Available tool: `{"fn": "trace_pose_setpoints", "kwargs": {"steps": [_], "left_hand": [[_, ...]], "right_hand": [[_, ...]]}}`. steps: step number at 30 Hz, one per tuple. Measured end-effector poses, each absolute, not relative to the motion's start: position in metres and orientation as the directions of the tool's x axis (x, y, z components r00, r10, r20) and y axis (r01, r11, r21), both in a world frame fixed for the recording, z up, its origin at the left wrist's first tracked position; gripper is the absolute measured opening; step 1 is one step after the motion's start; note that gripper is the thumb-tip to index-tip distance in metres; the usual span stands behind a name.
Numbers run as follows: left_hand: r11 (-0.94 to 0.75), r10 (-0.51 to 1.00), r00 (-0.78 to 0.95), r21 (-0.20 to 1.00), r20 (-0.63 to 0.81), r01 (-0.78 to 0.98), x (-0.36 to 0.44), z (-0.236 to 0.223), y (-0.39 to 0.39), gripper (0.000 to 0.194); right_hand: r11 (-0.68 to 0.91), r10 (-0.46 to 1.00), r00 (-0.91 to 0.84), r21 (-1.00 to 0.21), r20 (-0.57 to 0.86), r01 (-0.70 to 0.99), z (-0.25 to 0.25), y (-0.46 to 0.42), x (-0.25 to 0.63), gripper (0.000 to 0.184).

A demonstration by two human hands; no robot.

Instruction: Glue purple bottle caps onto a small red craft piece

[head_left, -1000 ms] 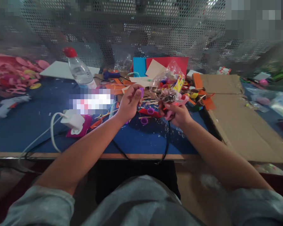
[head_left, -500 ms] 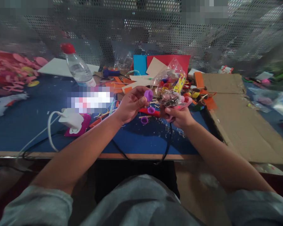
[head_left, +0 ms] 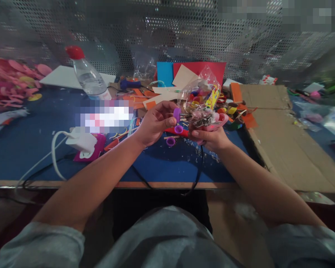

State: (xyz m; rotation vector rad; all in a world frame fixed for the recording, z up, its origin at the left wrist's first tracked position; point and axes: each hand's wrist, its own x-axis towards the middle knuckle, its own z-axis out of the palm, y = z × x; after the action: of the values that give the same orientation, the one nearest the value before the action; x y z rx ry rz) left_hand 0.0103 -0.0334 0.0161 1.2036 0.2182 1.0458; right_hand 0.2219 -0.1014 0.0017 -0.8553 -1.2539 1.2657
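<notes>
Pinched between the thumb and fingers of my left hand (head_left: 156, 124) is a purple bottle cap (head_left: 176, 115), turned on its side. My right hand (head_left: 214, 140) is wrapped round a pink hot glue gun (head_left: 218, 122), with a small red light on its body and a shaggy grey-brown clump (head_left: 201, 116) around its front. The gun's front end points left at the cap, close to it; whether they touch I cannot tell. Below lie two more purple caps, one (head_left: 178, 129) on or beside a red strip (head_left: 184, 132), the other (head_left: 171, 141) on the blue tabletop.
A clear bag (head_left: 192, 93) of colourful caps lies behind my hands among paper scraps. At left are a water bottle (head_left: 89, 80), a white charger (head_left: 82, 140) on a magenta block, and a white glue gun (head_left: 7, 121). Flattened cardboard (head_left: 284, 137) covers the right side.
My left hand has brought the purple cap rightward to the glue gun's front and turned it from facing me to side-on. The right hand keeps its hold, almost still.
</notes>
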Motion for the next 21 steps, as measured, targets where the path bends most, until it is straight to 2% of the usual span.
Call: {"fn": "trace_pose_setpoints", "kwargs": {"steps": [3, 10, 21], "left_hand": [[-0.03, 0.752, 0.541, 0.84, 0.377, -0.542, 0.0102, 0.0153, -0.0331, 0.054], [-0.053, 0.759, 0.53, 0.847, 0.378, -0.528, 0.0104, 0.018, -0.0351, 0.055], [-0.086, 0.764, 0.518, 0.857, 0.384, -0.507, 0.0099, 0.0208, -0.0363, 0.059]], "right_hand": [[0.176, 0.974, -0.111, -0.964, 0.2, -0.199, 0.0017, -0.1016, 0.2222, 0.063], [0.16, 0.97, -0.151, -0.968, 0.191, -0.195, 0.0007, -0.1007, 0.2254, 0.055], [0.166, 0.973, -0.128, -0.968, 0.192, -0.189, 0.0016, -0.1014, 0.2242, 0.062]]}}
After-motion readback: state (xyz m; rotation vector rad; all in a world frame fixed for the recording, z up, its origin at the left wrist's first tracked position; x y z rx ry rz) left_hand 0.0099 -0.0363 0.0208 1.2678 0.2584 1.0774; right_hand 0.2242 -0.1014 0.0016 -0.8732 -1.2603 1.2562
